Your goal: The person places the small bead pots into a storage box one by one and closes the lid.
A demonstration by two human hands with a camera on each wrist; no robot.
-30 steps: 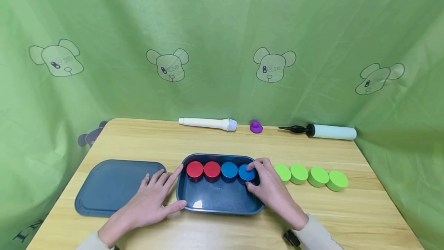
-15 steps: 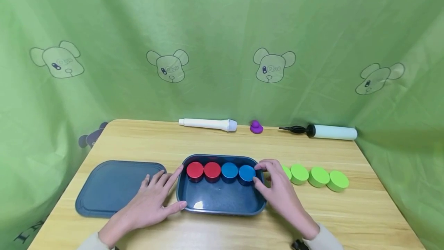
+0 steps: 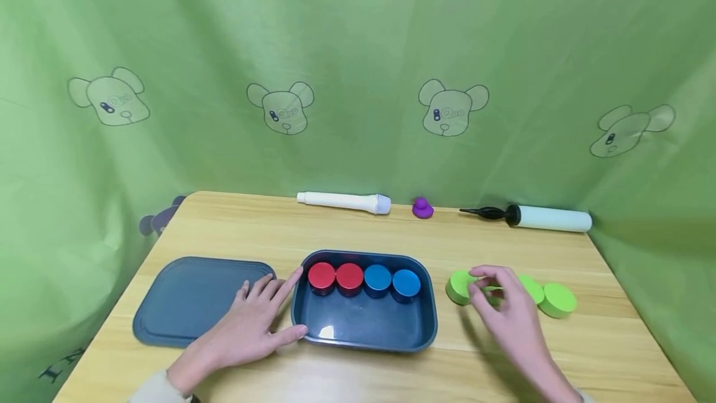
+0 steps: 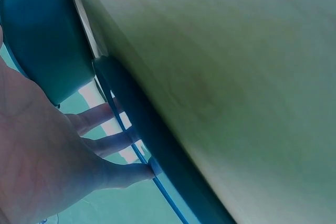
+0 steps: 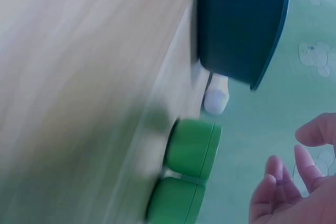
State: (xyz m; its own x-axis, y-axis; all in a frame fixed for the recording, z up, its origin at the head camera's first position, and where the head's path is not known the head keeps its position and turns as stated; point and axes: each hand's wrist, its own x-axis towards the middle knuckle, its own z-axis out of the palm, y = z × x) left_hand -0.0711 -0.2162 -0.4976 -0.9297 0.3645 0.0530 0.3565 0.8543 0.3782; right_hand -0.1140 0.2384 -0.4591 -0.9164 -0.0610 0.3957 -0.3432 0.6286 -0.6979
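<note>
A dark blue open box (image 3: 366, 321) holds two red round containers (image 3: 335, 277) and two blue round containers (image 3: 391, 282) in a row along its far side. My left hand (image 3: 246, 333) has its thumb and index finger at the box's left rim. Its other fingers reach over a flat dark lid (image 3: 187, 297), and the left wrist view shows them at the lid's edge. Over a row of several short green round containers (image 3: 458, 287) hovers my right hand (image 3: 513, 316), thumb and index finger apart with nothing between them. It hides part of that row.
Along the table's far edge lie a white microphone-shaped stick (image 3: 342, 201), a small purple duck (image 3: 422, 208) and a hand pump (image 3: 545, 217). Behind them hangs a green curtain (image 3: 363, 160). Wooden tabletop (image 3: 380, 375) shows in front of the box.
My right hand has let go of the right-hand blue container and moved right, out of the box to the green ones. My left hand keeps its place. The head view has shifted slightly.
</note>
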